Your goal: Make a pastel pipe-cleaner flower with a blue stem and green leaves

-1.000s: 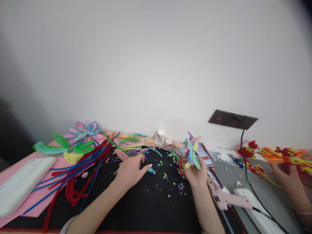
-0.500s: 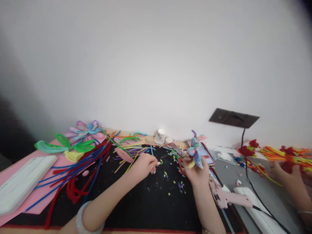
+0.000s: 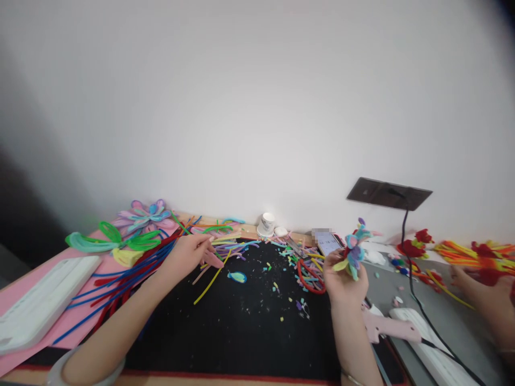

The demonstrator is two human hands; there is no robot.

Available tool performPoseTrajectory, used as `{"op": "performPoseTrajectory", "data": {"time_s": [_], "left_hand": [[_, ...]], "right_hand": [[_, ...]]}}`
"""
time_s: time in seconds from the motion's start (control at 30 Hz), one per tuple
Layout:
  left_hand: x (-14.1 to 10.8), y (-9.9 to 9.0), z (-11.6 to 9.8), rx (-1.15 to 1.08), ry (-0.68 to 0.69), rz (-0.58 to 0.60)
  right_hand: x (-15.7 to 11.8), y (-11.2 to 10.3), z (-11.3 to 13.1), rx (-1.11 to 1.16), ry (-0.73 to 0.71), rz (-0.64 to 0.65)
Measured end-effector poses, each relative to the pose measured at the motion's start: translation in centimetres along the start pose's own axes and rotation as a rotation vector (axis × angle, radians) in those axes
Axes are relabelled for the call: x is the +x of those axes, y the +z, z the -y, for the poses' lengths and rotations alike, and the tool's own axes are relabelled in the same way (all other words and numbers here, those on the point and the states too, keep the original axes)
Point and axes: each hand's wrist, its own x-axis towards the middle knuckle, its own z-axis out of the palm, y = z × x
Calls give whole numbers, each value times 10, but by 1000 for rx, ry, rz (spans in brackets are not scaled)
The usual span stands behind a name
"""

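My left hand point(image 3: 193, 253) is over the pile of pastel fuzzy stems, its fingers bent together around or on a pink fuzzy piece point(image 3: 213, 259); the exact grip is hard to make out. A long yellow stem point(image 3: 211, 284) lies just beside it. On the black mat point(image 3: 225, 338) rests a small blue and green petal loop point(image 3: 237, 276), apart from both hands. My right hand point(image 3: 345, 276) is closed on a multicoloured fuzzy flower point(image 3: 354, 252) with purple, blue, pink and yellow petals, held above the right side of the mat.
Left: green bow shape point(image 3: 115, 240), pastel flower point(image 3: 147, 214), white box point(image 3: 44, 300), blue stems point(image 3: 100, 300). Back: paper cup point(image 3: 266, 224), phone point(image 3: 328, 242). Right: pink glue gun point(image 3: 392, 327), black cable point(image 3: 406, 268), another person's hands point(image 3: 483, 289) by red and orange stems. Cut bits point(image 3: 276, 288) lie mid-mat.
My left hand has moved left to the pastel stems, and a blue and green petal loop now shows on the mat. My right hand has shifted right with the flower, which has turned.
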Motion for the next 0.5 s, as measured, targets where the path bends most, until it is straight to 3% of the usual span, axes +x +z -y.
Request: {"op": "performPoseTrajectory", "data": {"time_s": [0.07, 0.27, 0.4, 0.5], "left_hand": [[4, -7, 7, 74, 37, -7], [13, -22, 19, 168, -52, -89], [19, -35, 27, 303, -13, -193], [23, -50, 32, 220, -2, -198]], "right_hand": [[-1, 0, 1, -33, -14, -2], [-5, 10, 1, -229, -36, -31], [-4, 15, 7, -200, -30, -70], [-6, 12, 12, -163, -67, -33]]}}
